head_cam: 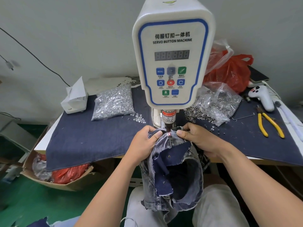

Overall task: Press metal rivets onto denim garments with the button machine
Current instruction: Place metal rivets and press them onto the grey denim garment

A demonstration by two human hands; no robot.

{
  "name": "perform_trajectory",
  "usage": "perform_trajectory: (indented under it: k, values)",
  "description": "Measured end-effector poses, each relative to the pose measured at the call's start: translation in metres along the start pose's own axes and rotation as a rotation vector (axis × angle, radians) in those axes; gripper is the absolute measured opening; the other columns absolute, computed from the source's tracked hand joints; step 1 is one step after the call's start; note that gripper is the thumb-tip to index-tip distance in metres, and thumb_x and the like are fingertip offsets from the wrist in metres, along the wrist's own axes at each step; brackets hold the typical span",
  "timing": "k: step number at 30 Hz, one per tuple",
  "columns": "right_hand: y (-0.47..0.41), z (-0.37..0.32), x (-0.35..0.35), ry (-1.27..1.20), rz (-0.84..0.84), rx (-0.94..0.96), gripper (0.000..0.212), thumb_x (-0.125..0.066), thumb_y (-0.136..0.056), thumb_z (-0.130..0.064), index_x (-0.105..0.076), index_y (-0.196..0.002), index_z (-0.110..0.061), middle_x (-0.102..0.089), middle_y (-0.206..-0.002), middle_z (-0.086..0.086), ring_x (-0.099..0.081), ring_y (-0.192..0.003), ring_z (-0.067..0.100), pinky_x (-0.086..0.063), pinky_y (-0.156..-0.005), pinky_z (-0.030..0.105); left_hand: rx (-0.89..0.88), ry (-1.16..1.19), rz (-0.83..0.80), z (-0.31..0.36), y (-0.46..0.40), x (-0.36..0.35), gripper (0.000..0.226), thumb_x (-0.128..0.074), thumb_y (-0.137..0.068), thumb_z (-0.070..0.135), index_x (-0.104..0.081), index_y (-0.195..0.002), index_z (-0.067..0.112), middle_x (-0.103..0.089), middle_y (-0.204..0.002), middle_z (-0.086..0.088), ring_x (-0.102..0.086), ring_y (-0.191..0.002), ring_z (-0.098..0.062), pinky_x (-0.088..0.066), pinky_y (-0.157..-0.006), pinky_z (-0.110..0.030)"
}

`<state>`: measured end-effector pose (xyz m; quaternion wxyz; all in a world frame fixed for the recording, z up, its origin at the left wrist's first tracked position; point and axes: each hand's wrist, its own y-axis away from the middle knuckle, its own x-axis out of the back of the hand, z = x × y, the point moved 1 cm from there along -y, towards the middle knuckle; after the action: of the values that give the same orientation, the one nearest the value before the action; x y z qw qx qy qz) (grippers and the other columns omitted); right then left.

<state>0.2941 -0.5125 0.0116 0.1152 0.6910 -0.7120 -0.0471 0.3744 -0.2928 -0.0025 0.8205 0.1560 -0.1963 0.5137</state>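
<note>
1. The white servo button machine with a blue-edged control panel stands at the middle of the worktop, which is draped in dark blue denim cloth; its dark press head points down just above the near edge.
2. The faded blue denim garment with dark blue pocket lining is bunched under the press head, a red laser dot on the fabric there, and the rest hangs over the near edge down to the person's lap.
3. The left hand has its grip curled round the garment's fold just left of the press head, thumb on top.
4. The right hand pinches the garment just right of the press head, thumb pressed on the cloth; its grip is closed on the fabric.
5. Left of the machine lies a clear plastic bag of silver rivets, with bare cloth between it and the left hand.
6. To the right lies an open clear bag of dark metal ring parts, spilling near the right hand.
7. Yellow-handled pliers lie near the right edge, well apart from both hands.
</note>
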Motion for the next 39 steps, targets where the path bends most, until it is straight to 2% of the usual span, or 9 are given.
perform_trajectory:
  k: [8,12,16,21,24,29,34,37,39]
  values:
    - [0.003,-0.006,0.0,0.01,-0.008,-0.038,0.043,-0.073,-0.08,-0.053,-0.06,-0.098,-0.016,-0.072,-0.079,-0.012,-0.065,-0.076,0.002,-0.049,-0.07,0.024,0.037,0.059,-0.008,0.001,0.001,-0.001,0.021,-0.066,-0.099,0.051,-0.068,-0.096,0.031,-0.074,-0.097,0.014,-0.067,-0.091,0.0,-0.05,-0.08,-0.028]
    - [0.004,-0.012,0.003,0.034,-0.016,-0.053,0.023,-0.069,-0.095,-0.04,-0.062,-0.096,-0.017,-0.07,-0.081,-0.008,-0.062,-0.078,0.008,-0.047,-0.075,0.032,0.092,0.209,-0.093,0.007,0.005,-0.001,0.031,-0.065,-0.09,0.062,-0.072,-0.095,0.033,-0.078,-0.101,0.009,-0.073,-0.099,-0.011,-0.058,-0.092,-0.039]
    - [0.011,-0.018,0.001,-0.158,-0.101,-0.103,0.013,-0.067,-0.098,-0.021,-0.058,-0.103,-0.012,-0.066,-0.089,0.008,-0.06,-0.08,0.019,-0.049,-0.067,0.031,0.139,0.335,-0.214,0.013,0.01,0.008,0.033,-0.07,-0.091,0.059,-0.074,-0.104,0.029,-0.08,-0.11,0.004,-0.076,-0.104,-0.014,-0.055,-0.085,-0.028]
    - [0.018,-0.023,0.0,-0.254,-0.186,-0.188,0.037,-0.065,-0.095,-0.004,-0.053,-0.129,0.005,-0.066,-0.116,0.03,-0.065,-0.104,0.034,-0.055,-0.089,0.044,0.16,0.369,-0.306,0.015,0.017,0.013,0.042,-0.07,-0.095,0.051,-0.068,-0.12,0.018,-0.079,-0.116,-0.004,-0.076,-0.11,-0.022,-0.058,-0.095,-0.038]
    - [0.021,-0.023,-0.003,-0.316,-0.275,-0.243,0.048,-0.075,-0.092,-0.016,-0.057,-0.133,0.003,-0.063,-0.13,0.034,-0.064,-0.12,0.043,-0.048,-0.107,0.056,0.122,0.318,-0.361,0.02,0.021,0.012,0.046,-0.072,-0.093,0.053,-0.065,-0.121,0.017,-0.079,-0.115,-0.006,-0.075,-0.11,-0.025,-0.056,-0.1,-0.042]
    - [0.026,-0.023,-0.003,-0.279,-0.411,-0.209,0.035,-0.075,-0.091,-0.018,-0.071,-0.122,-0.001,-0.07,-0.119,0.028,-0.07,-0.105,0.035,-0.057,-0.097,0.046,0.116,0.206,-0.509,0.025,0.03,0.018,0.039,-0.075,-0.089,0.058,-0.067,-0.107,0.024,-0.078,-0.099,0.004,-0.074,-0.092,-0.013,-0.055,-0.084,-0.028]
    - [0.036,-0.017,0.002,-0.369,-0.398,-0.156,0.047,-0.075,-0.085,-0.018,-0.067,-0.128,0.001,-0.065,-0.125,0.032,-0.067,-0.108,0.038,-0.057,-0.096,0.046,0.112,-0.038,-0.699,0.024,0.04,0.043,0.042,-0.066,-0.088,0.077,-0.073,-0.108,0.041,-0.076,-0.113,0.014,-0.071,-0.109,-0.007,-0.049,-0.099,-0.034]
    - [0.038,-0.015,0.007,-0.376,-0.372,-0.136,0.054,-0.08,-0.083,-0.02,-0.066,-0.13,0.001,-0.061,-0.132,0.035,-0.062,-0.115,0.042,-0.054,-0.099,0.047,0.068,-0.003,-0.614,0.019,0.042,0.047,0.058,-0.073,-0.084,0.072,-0.072,-0.112,0.021,-0.072,-0.113,-0.01,-0.068,-0.106,-0.017,-0.049,-0.103,-0.051]
    - [0.039,-0.016,0.009,-0.352,-0.373,-0.129,0.059,-0.087,-0.075,-0.025,-0.069,-0.126,-0.001,-0.065,-0.127,0.033,-0.066,-0.109,0.039,-0.056,-0.096,0.045,0.027,0.151,-0.554,0.018,0.047,0.047,0.067,-0.076,-0.086,0.06,-0.065,-0.115,0.0,-0.068,-0.11,-0.019,-0.063,-0.102,-0.03,-0.046,-0.102,-0.051]
